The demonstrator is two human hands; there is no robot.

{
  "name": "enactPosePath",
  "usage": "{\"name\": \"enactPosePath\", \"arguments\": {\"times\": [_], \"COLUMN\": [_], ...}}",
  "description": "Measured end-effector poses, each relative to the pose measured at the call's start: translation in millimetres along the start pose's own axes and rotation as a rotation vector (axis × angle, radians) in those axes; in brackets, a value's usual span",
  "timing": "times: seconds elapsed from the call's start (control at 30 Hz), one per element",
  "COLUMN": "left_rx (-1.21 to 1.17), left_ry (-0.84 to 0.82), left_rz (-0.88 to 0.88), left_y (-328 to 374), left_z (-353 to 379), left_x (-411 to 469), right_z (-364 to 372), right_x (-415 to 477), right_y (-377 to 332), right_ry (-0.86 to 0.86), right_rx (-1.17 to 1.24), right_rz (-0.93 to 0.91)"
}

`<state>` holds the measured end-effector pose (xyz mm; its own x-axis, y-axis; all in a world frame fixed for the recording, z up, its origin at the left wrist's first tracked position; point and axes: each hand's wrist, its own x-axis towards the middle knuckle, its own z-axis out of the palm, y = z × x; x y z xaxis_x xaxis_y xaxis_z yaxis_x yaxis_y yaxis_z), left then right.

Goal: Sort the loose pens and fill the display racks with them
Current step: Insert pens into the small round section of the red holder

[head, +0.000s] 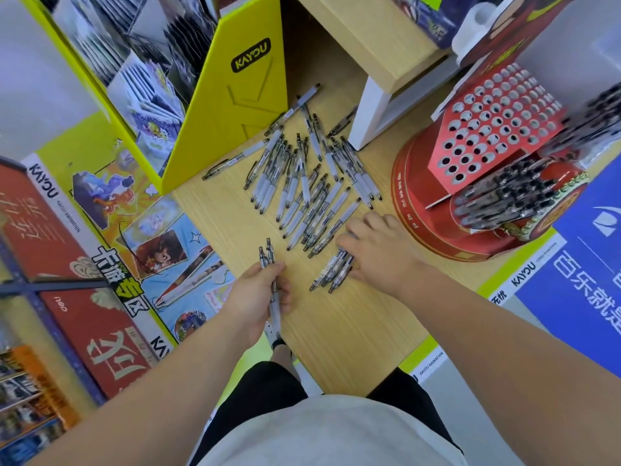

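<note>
Pens may scatter off the counter if the flat right hand rakes carelessly while the left hand grips a few.

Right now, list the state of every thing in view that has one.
Left hand, gripping a few pens.
Right hand, palm down on a small bunch.
Loose pile, scattered on the table.
Red rack, visible holes empty.
Lower tier, full of pens.
</note>
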<state>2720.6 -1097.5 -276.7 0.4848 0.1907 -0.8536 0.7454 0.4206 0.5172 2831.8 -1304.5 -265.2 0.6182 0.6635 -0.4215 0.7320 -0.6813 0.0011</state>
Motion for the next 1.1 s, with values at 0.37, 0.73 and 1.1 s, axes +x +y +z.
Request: {"name": "enactPosePath", "arguments": {"times": [0.37, 0.73, 1.1], "left_rx": [0.006, -0.019, -0.259], "left_ry": [0.001, -0.247, -0.069], "left_rz": [-0.001, 0.072, 0.068], "left_y": [5.6, 4.6, 26.7], "left_z": [6.5, 28.4, 35.5], "left_x": [-3.4, -19.0, 1.2], "right_z": [6.2, -18.0, -37.0], "right_x": [-10.4, -21.0, -1.7], "right_y": [-9.8, -38.4, -47.3], "right_ry": [-0.221, -0.137, -0.044], "right_rx": [0.126, 0.816, 0.903], "right_rz": [0.133, 0.263, 0.177]}}
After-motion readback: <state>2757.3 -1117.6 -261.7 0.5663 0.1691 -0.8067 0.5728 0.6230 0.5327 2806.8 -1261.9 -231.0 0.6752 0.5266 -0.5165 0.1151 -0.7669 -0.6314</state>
